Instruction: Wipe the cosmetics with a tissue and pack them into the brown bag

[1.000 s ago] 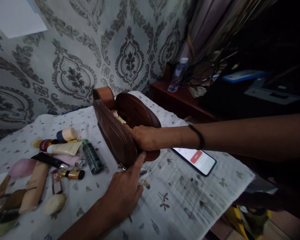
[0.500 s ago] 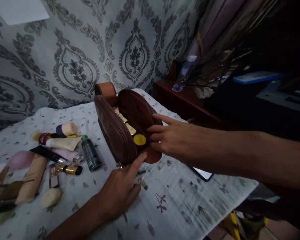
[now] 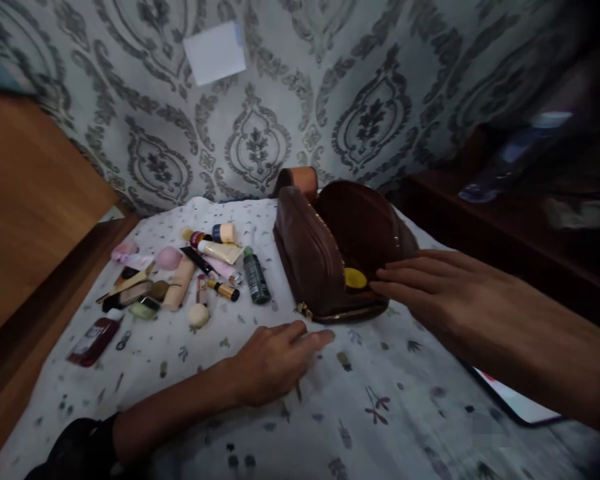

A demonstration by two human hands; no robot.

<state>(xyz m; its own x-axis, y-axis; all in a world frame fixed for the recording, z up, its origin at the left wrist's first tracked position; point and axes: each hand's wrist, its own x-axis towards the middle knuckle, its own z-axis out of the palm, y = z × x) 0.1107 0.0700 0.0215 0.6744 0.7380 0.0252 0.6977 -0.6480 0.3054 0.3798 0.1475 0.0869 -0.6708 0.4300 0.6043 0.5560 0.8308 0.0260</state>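
Observation:
A brown zip bag [image 3: 307, 257] stands unzipped on the patterned cloth, its flap leaning to the right. Inside it, near the front, lies a round yellow item [image 3: 355, 278]. My right hand [image 3: 430, 283] is at the bag's right front side, fingers stretched out, with nothing held. Just in front of the bag's zipper pull is my left hand [image 3: 283, 357], its index finger extended and nothing visible in it. To the left, a dark green bottle [image 3: 257, 277] stands apart from several tubes and cosmetics, among them a cream tube [image 3: 221, 251].
A dark red bottle [image 3: 94, 341] lies at the left. A phone [image 3: 520, 397] is partly under my right forearm. On the dark side table at right is a clear plastic bottle [image 3: 515, 157]. A wooden panel [image 3: 30, 213] borders the left.
The view has turned left. My left hand has drawn back from the bag's front edge, and my right hand's fingers have shifted at its side. The bag's front flap no longer hangs out over the cloth.

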